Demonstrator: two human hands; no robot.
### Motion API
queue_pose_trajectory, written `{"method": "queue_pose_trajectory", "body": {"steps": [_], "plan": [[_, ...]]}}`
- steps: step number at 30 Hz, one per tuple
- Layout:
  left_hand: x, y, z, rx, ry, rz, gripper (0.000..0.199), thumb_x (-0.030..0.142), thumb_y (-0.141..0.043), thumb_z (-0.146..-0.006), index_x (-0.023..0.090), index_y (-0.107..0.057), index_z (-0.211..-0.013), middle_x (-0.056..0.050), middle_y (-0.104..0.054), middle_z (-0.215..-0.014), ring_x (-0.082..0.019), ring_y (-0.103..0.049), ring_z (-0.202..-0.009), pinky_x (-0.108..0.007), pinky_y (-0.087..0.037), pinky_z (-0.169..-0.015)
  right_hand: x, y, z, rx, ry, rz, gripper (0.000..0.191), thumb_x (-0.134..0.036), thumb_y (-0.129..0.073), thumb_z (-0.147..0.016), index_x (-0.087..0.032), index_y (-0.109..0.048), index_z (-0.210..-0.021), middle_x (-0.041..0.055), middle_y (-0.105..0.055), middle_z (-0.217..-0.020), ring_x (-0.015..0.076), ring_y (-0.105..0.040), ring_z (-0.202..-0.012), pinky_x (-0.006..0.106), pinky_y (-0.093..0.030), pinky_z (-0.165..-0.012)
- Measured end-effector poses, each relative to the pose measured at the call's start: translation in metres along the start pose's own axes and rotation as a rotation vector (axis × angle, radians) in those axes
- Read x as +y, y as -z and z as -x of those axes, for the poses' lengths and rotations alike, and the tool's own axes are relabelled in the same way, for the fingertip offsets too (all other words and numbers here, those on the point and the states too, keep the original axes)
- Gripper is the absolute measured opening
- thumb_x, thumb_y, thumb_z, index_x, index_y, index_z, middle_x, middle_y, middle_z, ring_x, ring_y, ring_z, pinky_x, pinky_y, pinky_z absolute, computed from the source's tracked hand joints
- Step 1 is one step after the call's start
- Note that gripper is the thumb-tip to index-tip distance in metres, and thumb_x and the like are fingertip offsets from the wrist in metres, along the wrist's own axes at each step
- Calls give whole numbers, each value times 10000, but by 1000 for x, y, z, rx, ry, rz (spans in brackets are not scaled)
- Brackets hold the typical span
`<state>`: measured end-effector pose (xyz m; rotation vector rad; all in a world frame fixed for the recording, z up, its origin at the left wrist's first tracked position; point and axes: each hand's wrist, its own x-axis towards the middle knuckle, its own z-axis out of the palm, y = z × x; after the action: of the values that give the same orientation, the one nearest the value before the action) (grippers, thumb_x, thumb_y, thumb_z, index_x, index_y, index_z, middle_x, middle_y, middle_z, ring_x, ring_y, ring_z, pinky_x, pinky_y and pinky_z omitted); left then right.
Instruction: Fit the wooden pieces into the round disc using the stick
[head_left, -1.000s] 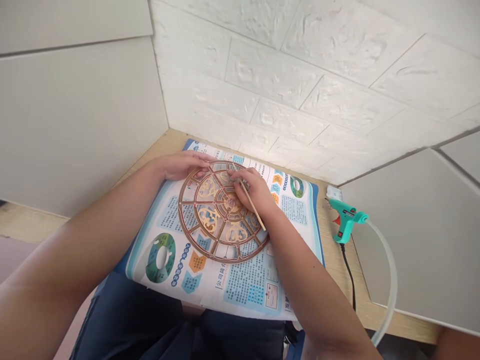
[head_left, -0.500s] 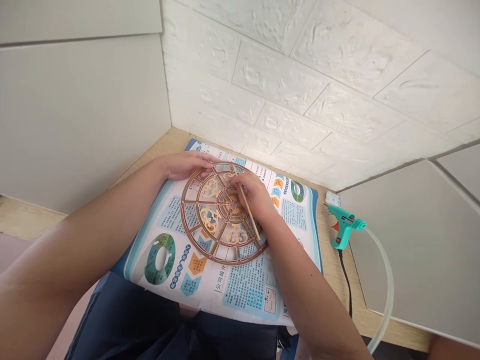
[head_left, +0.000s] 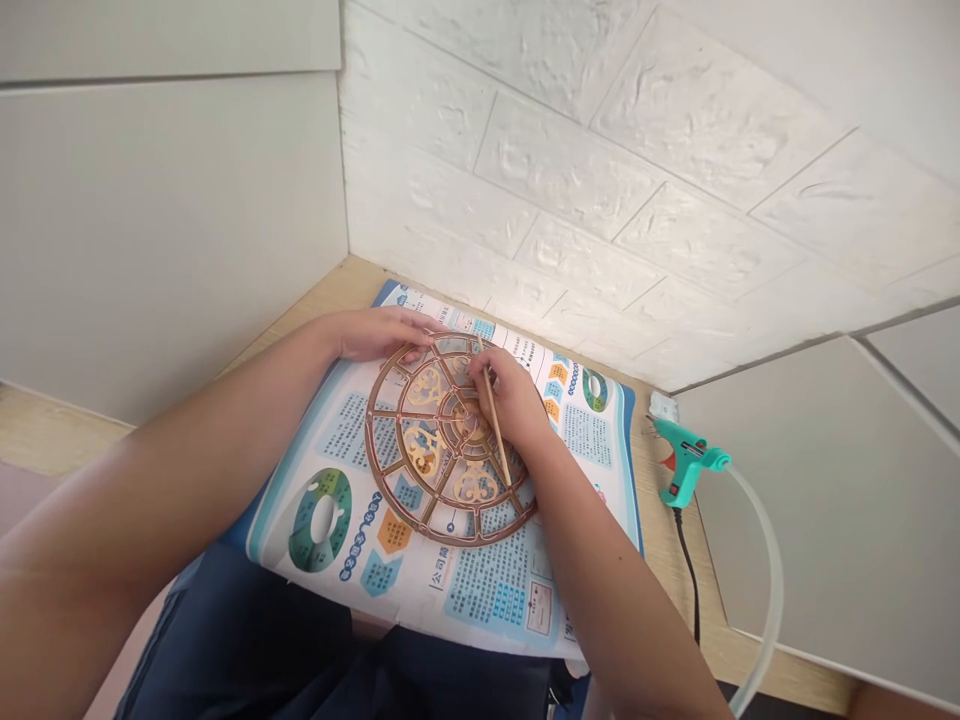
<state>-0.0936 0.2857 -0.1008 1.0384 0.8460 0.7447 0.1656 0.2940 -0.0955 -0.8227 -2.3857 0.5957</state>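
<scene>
A round openwork wooden disc (head_left: 370, 440), like a wheel with rings and spokes, is in front of me above a printed sheet (head_left: 495, 635). Pale scrollwork pieces (head_left: 424, 450) fill several of its openings. At the upper left, my left hand (head_left: 384, 333) is closed on the disc's rim. My right hand (head_left: 516, 398) pinches a thin wooden stick (head_left: 496, 436) over the disc's right half. One end of the stick points toward me near the lower right ring; the other sticks up past my fingers. My right fingertips are at the upper part of the disc, and their exact contact is hidden.
A teal glue gun (head_left: 686, 465) lies to the right on the wooden tabletop (head_left: 720, 620), with a black cord (head_left: 691, 575) and a clear glue stick (head_left: 772, 560) curving from its back. White brick-pattern wall (head_left: 570, 190) closes the far side; a pale panel (head_left: 165, 230) stands left.
The disc has shifted slightly toward me over the sheet. My right hand and the stick have moved a little with it, and my left hand keeps its hold on the rim.
</scene>
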Motion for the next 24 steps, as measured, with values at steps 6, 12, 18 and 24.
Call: {"method": "queue_pose_trajectory", "body": {"steps": [6,12,18,24], "plan": [[2,-3,1,18,-7,-15,498,225,-708,-844,79,-606,-1309,12,-544,-638,-118,-476,-613,-270,-373,-622,1,0,1,50,-97,-46,102,-215,-441,-909,-182,-537,-922,58,-639,-950,164,-581,-867,307,-467,-797],[1,-2,1,33,-5,20,431,188,-694,-856,56,-616,-1259,4,-545,-667,-98,-453,-609,-263,-348,-616,4,0,3,79,-135,-71,75,-238,-454,-926,-189,-509,-939,53,-644,-999,164,-602,-909,317,-480,-827],[1,-3,0,47,-8,9,430,183,-692,-848,69,-629,-1258,7,-538,-663,-99,-455,-598,-265,-360,-608,9,-2,2,29,-17,20,126,-161,-407,-911,-186,-530,-926,65,-634,-1020,177,-580,-967,325,-462,-850],[-2,3,-4,16,-20,-46,446,247,-763,-790,125,-683,-1212,-5,-554,-659,-120,-496,-595,-267,-392,-601,11,-3,-3,-58,62,51,166,-155,-390,-920,-186,-554,-930,63,-620,-965,186,-544,-943,330,-444,-849]]}}
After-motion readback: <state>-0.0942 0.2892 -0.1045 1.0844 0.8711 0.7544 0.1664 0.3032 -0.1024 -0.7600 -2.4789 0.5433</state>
